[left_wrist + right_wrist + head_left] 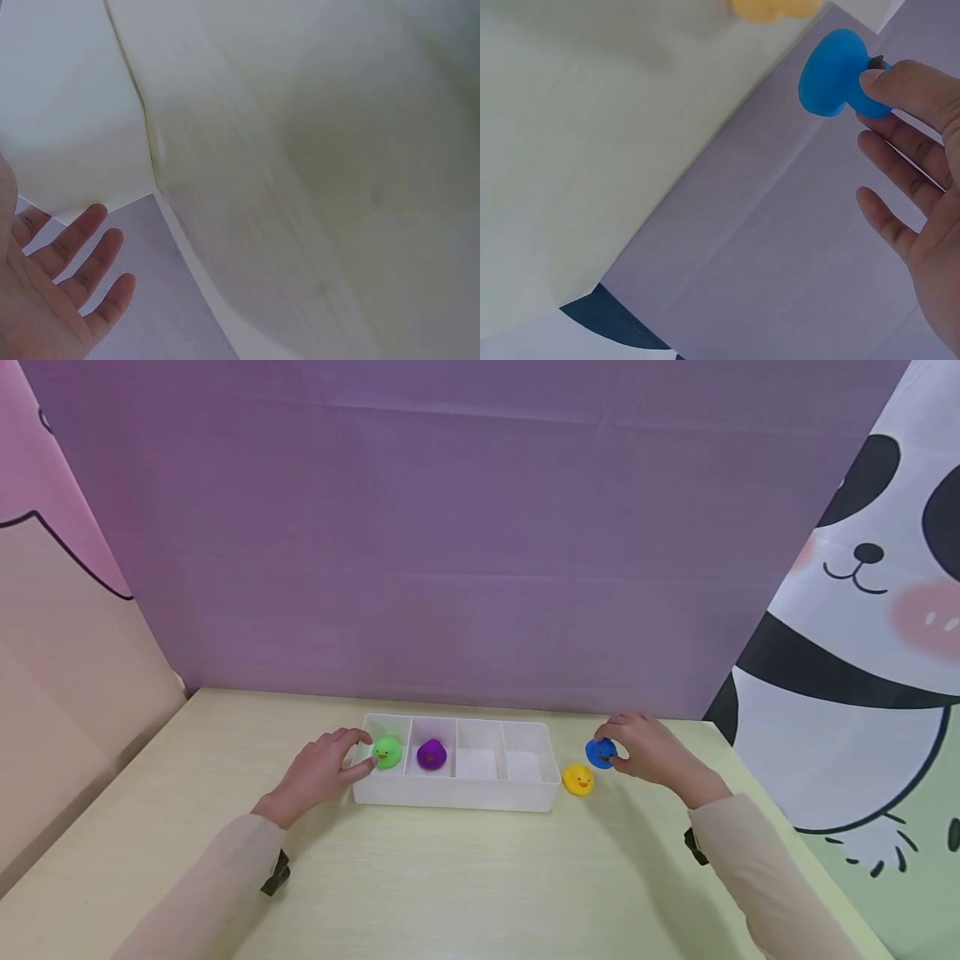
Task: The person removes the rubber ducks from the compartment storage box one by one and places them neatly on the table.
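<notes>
My right hand (651, 752) pinches a blue rubber duck (601, 753) between thumb and fingers, right of the white tray (453, 792). The right wrist view shows the thumb on the blue duck (831, 73), the other fingers spread. A yellow rubber duck (578, 779) sits beside the tray's right end, just below the blue one. At the tray's left end is my left hand (318, 774), thumb and index finger apart beside a green rubber duck (387, 752) in the leftmost compartment. In the left wrist view its fingers (86, 259) are loosely spread. A purple rubber duck (432, 755) lies in the second compartment.
The tray has several compartments, divided by thin walls. It stands near the back of the pale wooden table (450, 877). Behind the table hangs a purple cloth (450, 543); a panda-print panel (855, 743) stands along the right side.
</notes>
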A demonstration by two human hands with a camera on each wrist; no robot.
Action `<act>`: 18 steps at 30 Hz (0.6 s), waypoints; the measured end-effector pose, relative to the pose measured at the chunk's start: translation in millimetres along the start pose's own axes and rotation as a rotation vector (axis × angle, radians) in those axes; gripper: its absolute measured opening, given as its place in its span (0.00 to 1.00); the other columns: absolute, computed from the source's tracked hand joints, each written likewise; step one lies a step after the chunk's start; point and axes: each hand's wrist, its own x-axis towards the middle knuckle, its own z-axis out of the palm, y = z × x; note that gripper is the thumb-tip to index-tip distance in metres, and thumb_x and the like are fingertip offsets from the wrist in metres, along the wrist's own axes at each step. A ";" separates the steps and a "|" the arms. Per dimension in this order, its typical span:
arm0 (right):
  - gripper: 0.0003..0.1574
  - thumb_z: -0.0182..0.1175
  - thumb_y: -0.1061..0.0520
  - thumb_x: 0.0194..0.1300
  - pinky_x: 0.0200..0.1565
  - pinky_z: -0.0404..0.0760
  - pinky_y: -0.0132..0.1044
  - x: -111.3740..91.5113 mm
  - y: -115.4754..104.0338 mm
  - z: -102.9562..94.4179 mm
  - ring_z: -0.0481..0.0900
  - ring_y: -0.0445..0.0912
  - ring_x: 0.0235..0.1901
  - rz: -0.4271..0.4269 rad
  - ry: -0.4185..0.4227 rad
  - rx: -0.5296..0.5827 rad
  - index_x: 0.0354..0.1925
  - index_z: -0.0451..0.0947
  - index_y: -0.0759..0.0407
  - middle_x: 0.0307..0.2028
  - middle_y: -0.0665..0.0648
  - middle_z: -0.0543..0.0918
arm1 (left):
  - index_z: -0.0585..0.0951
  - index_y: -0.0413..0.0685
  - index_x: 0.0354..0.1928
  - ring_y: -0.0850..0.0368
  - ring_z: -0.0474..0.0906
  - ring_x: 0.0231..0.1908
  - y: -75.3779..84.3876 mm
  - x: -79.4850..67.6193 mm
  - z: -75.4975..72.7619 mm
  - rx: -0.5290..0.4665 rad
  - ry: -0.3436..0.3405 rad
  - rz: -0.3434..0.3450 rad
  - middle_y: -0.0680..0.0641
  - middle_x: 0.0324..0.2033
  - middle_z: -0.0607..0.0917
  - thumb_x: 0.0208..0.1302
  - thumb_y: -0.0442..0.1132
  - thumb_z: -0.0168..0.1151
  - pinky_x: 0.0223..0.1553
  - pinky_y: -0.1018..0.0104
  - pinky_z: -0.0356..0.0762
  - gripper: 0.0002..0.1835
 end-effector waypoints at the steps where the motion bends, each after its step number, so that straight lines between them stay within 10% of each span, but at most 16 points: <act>1: 0.19 0.71 0.60 0.44 0.44 0.75 0.50 -1.5 1.6 1.3 0.75 0.50 0.37 0.002 -0.003 -0.003 0.38 0.80 0.58 0.36 0.54 0.82 | 0.75 0.49 0.51 0.47 0.74 0.48 0.0 0.0 -0.1 0.000 0.001 0.002 0.46 0.51 0.78 0.61 0.53 0.55 0.48 0.49 0.70 0.21; 18: 0.19 0.71 0.62 0.44 0.39 0.75 0.49 -19.6 17.2 33.2 0.74 0.50 0.38 0.052 -0.062 0.063 0.38 0.79 0.57 0.37 0.55 0.82 | 0.75 0.49 0.50 0.47 0.75 0.46 -0.2 0.0 -0.4 -0.002 0.008 0.005 0.46 0.50 0.78 0.60 0.52 0.56 0.46 0.50 0.71 0.20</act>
